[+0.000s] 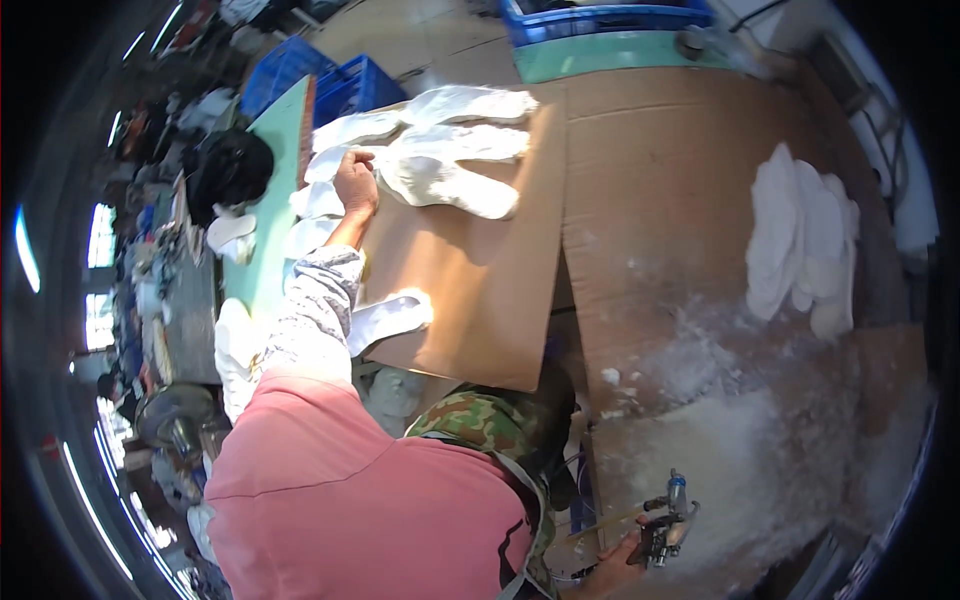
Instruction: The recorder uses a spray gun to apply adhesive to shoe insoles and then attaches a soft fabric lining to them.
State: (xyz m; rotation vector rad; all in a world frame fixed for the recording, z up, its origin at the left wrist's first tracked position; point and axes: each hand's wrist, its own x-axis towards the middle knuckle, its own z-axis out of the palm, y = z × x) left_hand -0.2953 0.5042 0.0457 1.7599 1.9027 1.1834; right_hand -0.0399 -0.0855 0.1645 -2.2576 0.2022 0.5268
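Note:
My left hand [357, 185] reaches to the far side of a cardboard sheet [480, 290]. Its fingers are closed at the edge of a white sock [415, 180], one of several laid side by side there. Another white sock [390, 318] lies at the sheet's near left corner, beside my forearm. Low on the right, my right hand [622, 558] is wrapped round a spray gun [664, 530] with a dark metal body and a blue fitting. The spray gun is over the powdery part of the right-hand cardboard. Part of the right hand is hidden behind the spray gun.
A pile of white socks [803, 240] lies at the right on the brown cardboard worktop [660, 180]. White powder and fluff [720, 440] cover its near part. Blue crates [355, 88] stand beyond the green board [285, 130], with a black rounded object [230, 170] to its left.

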